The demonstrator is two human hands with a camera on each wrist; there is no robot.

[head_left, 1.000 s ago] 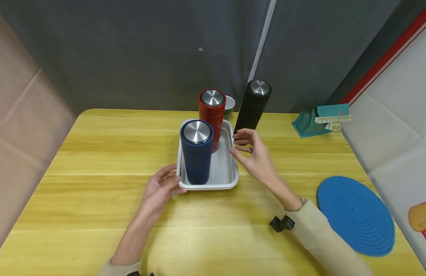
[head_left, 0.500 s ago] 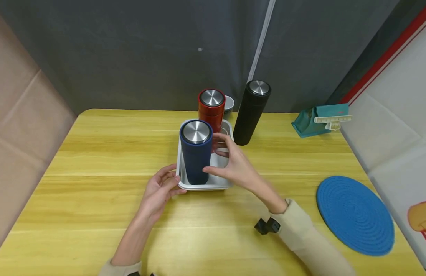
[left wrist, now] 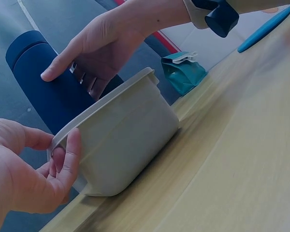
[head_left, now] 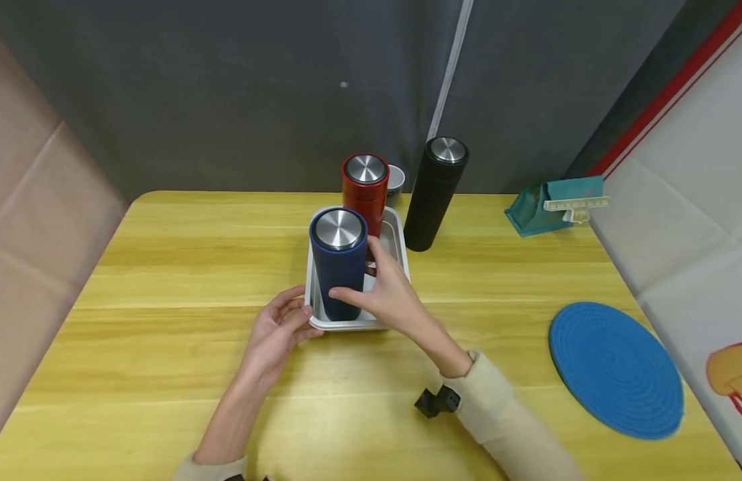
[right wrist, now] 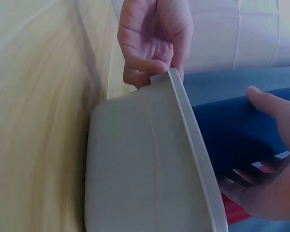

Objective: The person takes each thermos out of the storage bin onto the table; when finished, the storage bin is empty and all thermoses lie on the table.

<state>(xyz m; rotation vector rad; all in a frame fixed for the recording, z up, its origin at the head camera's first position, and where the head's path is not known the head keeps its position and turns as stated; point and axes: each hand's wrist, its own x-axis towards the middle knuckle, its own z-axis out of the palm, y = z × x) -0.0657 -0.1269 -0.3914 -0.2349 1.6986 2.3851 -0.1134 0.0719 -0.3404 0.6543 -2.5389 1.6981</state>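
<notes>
A blue thermos (head_left: 333,270) with a steel-topped lid stands in a light grey plastic bin (head_left: 354,327). Behind it in the bin is a red thermos (head_left: 363,200), its lower part hidden. My left hand (head_left: 277,329) grips the bin's rim at the near left corner; in the left wrist view, thumb and fingers (left wrist: 72,154) pinch the wall. Reaching over the bin's right side, my right hand (head_left: 395,290) curls round the blue thermos, thumb across its front and fingers behind. The right wrist view shows that hand (right wrist: 275,179) around the blue body (right wrist: 239,130).
A black thermos (head_left: 436,194) stands on the wooden table (head_left: 166,334) just right of the bin. A small grey cup (head_left: 395,182) sits behind the red thermos. Farther right are a clipped teal bag (head_left: 542,208) and a round blue woven mat (head_left: 614,371).
My right hand has moved left from beside the black thermos, over the bin's right edge, and closed round the blue thermos. The left hand keeps its hold on the bin.
</notes>
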